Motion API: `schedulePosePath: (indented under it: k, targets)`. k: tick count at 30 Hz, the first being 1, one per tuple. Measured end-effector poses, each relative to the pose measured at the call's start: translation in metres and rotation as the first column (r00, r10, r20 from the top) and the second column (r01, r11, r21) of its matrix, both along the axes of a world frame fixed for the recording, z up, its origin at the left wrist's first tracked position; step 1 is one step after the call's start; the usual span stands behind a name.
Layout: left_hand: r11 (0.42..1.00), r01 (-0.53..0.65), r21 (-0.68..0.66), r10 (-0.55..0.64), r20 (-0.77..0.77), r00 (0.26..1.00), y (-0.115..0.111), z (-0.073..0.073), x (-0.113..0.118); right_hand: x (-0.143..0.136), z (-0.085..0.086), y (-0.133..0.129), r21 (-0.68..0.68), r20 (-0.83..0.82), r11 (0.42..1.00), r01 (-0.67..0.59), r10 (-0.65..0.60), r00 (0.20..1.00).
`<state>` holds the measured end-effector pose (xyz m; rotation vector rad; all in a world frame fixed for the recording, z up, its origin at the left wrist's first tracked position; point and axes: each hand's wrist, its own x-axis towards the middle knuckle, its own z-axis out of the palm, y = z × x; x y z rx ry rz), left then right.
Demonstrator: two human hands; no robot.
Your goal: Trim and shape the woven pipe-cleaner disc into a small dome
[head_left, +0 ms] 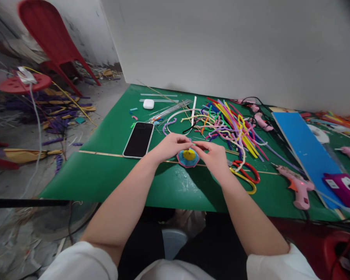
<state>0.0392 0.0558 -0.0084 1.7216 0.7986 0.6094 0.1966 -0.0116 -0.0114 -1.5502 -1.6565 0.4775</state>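
A small round craft piece (188,157), blue with a pink rim and a yellow middle, is at the green table's centre. My left hand (175,146) is pinched at its upper left side. From the right, my right hand (211,154) closes its thumb and fingers at the top of the same piece. Both hands' fingertips nearly meet above the yellow part; what lies between them is too small to make out. Red-and-yellow scissors (246,175) lie just right of my right hand. Behind the hands spreads a heap of coloured pipe cleaners (230,124).
A phone (139,140) and a white earbud case (148,104) lie left on the green table (105,171). At right are a pink glue gun (299,186), a blue board (306,151) and a purple power block (341,189). A white panel (221,50) stands behind.
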Motion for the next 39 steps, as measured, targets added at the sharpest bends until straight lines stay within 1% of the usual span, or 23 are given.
schedulePosePath:
  k: [7,15,21,31,36,39]
  targets:
    - [1.0,-0.008,0.013,0.008,0.013,1.0,-0.0001,0.0009,-0.0006,0.0035,-0.0067,0.0024,0.138,0.122,0.99,-0.039,0.022,0.992]
    - [1.0,0.011,0.006,-0.011,0.03,0.999,0.0006,-0.0018,-0.0003,0.0048,-0.0081,0.0042,0.18,0.215,0.981,-0.074,0.034,0.976]
    - [0.999,0.022,0.033,-0.023,0.036,0.999,0.0002,-0.0014,-0.0012,0.0041,-0.0078,0.0035,0.162,0.197,0.986,-0.051,0.018,0.98]
    - [0.999,0.016,0.033,-0.018,0.042,0.999,-0.0002,-0.0005,-0.0002,0.0015,-0.0083,0.0019,0.186,0.171,0.982,-0.031,-0.002,0.985]
    - [0.999,0.0,0.035,-0.001,0.038,0.999,-0.0006,-0.0001,0.0003,0.0003,-0.0078,0.0012,0.207,0.166,0.978,-0.018,-0.017,0.986]
    - [0.999,-0.03,0.027,0.029,0.044,0.999,-0.0016,0.0011,0.0009,0.0007,-0.0071,0.0015,0.206,0.124,0.978,-0.018,-0.008,0.992]
